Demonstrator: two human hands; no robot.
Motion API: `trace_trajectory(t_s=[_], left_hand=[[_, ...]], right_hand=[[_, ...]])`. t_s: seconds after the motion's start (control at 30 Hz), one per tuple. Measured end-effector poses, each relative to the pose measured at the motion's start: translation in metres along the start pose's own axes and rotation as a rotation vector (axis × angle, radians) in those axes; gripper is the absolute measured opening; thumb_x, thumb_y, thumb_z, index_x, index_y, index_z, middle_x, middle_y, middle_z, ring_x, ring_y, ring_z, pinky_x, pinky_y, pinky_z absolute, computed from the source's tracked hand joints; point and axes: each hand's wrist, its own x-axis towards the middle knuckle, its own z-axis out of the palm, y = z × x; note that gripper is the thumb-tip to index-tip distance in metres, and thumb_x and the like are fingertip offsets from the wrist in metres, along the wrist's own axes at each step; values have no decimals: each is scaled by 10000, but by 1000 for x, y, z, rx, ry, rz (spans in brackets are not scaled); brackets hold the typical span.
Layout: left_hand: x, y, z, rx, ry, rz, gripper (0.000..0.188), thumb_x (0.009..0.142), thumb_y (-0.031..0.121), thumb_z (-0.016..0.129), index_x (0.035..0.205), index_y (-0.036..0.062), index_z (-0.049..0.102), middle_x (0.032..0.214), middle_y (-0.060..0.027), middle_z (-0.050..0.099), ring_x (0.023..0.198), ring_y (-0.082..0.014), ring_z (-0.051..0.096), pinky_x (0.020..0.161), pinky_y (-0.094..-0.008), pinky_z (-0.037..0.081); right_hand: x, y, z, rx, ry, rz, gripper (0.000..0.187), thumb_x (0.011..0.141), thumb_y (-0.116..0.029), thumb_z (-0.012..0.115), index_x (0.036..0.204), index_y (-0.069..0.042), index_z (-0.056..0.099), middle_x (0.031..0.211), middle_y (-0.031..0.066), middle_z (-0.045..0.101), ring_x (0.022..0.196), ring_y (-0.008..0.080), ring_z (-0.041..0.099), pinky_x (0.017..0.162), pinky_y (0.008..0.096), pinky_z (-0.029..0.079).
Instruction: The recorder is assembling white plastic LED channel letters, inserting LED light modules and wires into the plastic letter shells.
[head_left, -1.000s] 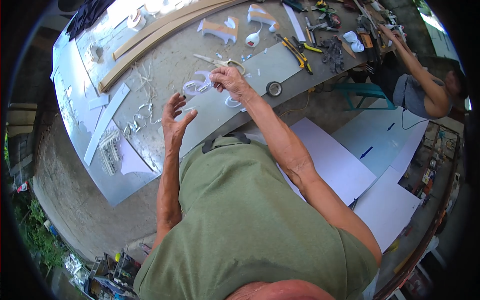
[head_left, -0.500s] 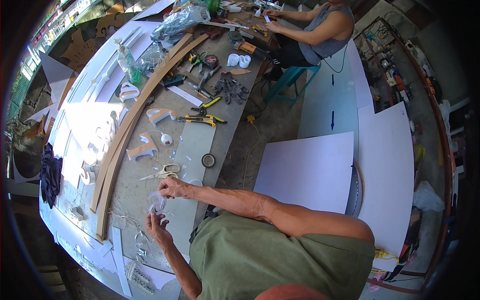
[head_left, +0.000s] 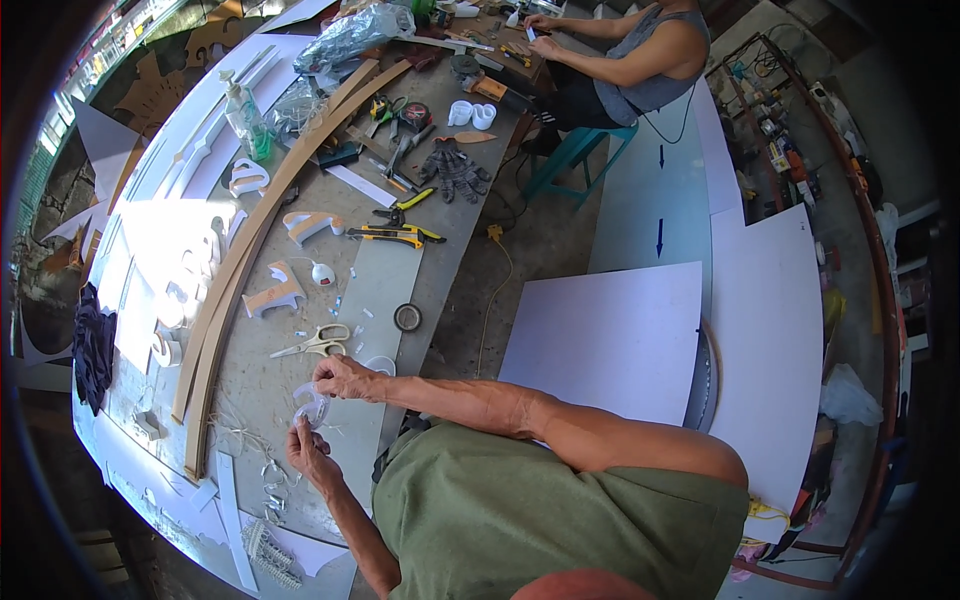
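Note:
A small translucent white curved piece [head_left: 312,404], shaped somewhat like a letter, is held over the workbench [head_left: 385,290] between my two hands. My right hand [head_left: 346,380] pinches its upper end. At the lower end my left hand [head_left: 312,455] grips it between thumb and fingers. Cream-handled scissors [head_left: 318,343] lie with blades parted just beyond my right hand. Close by are a roll of dark tape [head_left: 407,317] and a clear ring-shaped thing [head_left: 379,366], partly covered by my right forearm. Thin wires [head_left: 240,430] lie left of my hands.
Long brown strips [head_left: 245,250] run along the bench. Letter-shaped pieces [head_left: 274,290], a yellow cutter knife [head_left: 390,235], pliers [head_left: 405,207] and a grey glove [head_left: 455,170] lie farther off. Another person [head_left: 640,60] sits on a green stool [head_left: 575,160]. White panels [head_left: 605,335] are at the right.
My hands still grip the curved piece, with slight finger movement at its lower end. The whole view has shifted a little, so the bench appears slightly farther left.

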Motion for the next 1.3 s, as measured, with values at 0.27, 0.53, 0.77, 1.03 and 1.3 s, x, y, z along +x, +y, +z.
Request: trace_trajectory(t_s=[0.27,0.53,0.77,1.03,1.3], left_hand=[[5,9,-1,96,11,103,189,938,220,718,909,35,701,653,72,519,525,1,295,477,-204,179],[7,10,-4,113,5,133,188,932,210,722,915,23,712,660,70,526,535,-2,302,490,-198,180],[7,15,0,127,-6,129,192,939,226,712,874,46,703,608,89,459,507,-3,290,473,-210,175],[10,15,-3,134,-44,155,168,934,212,716,881,53,706,616,95,470,506,4,290,470,-206,175],[7,18,-4,131,-29,127,176,946,223,706,869,65,698,614,98,457,503,7,289,464,-204,170]], right_hand=[[-5,-8,2,49,37,-32,230,833,-176,703,922,35,676,739,44,635,657,116,576,568,287,465],[-14,-18,-4,150,-48,46,221,847,-162,716,948,31,677,736,45,636,612,95,583,524,240,471],[-14,-15,-6,199,-55,45,230,843,-168,730,946,31,678,749,42,639,616,95,584,528,245,477],[-13,-13,-6,149,-43,-4,231,851,-187,738,932,21,679,741,30,633,623,95,573,545,252,466],[-14,-7,6,170,4,-8,208,878,-192,722,929,4,671,743,17,626,628,85,565,545,249,456]])
